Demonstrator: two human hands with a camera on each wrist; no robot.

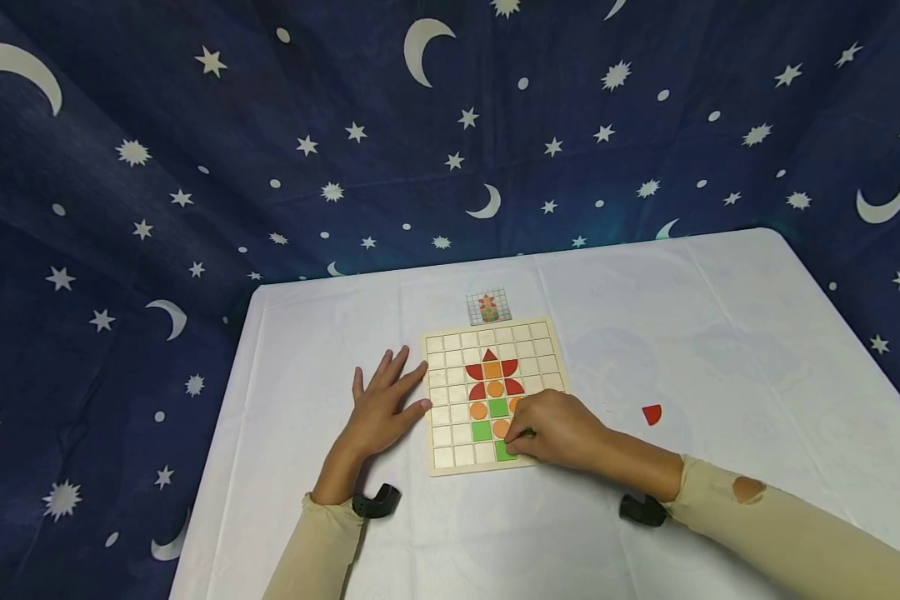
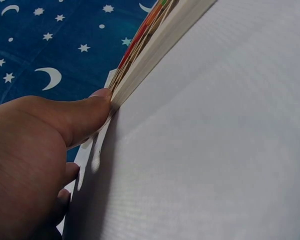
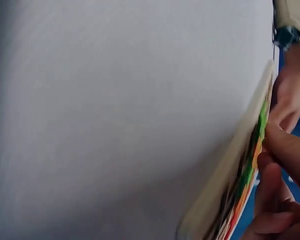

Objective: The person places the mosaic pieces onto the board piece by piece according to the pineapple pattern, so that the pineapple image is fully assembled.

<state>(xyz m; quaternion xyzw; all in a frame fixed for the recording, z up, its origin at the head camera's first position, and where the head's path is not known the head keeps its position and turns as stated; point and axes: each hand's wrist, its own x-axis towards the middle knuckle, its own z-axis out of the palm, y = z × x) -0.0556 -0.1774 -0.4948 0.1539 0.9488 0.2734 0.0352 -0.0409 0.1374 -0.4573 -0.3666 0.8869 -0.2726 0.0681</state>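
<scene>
A wooden grid board (image 1: 450, 446) lies on the table with red, orange and green flat tiles set in its squares. My left hand (image 1: 381, 412) is spread beside the board, thumb and forefinger tips at its left edge; the left wrist view has the thumb (image 2: 85, 115) against the board's side. Over the lower right of the board, my right hand (image 1: 562, 429) has its fingers curled, with thumb and fingertips pinching at a green square tile (image 1: 505, 452) in the bottom row. The right hand hides some tiles near it.
Behind the board lies a small pattern card (image 1: 489, 307) with a similar coloured figure on a grid. A loose red quarter-circle tile (image 1: 652, 414) lies on the white tablecloth (image 1: 720, 333), right of the board. A dark blue curtain (image 1: 390, 117) with moons and stars stands behind the table.
</scene>
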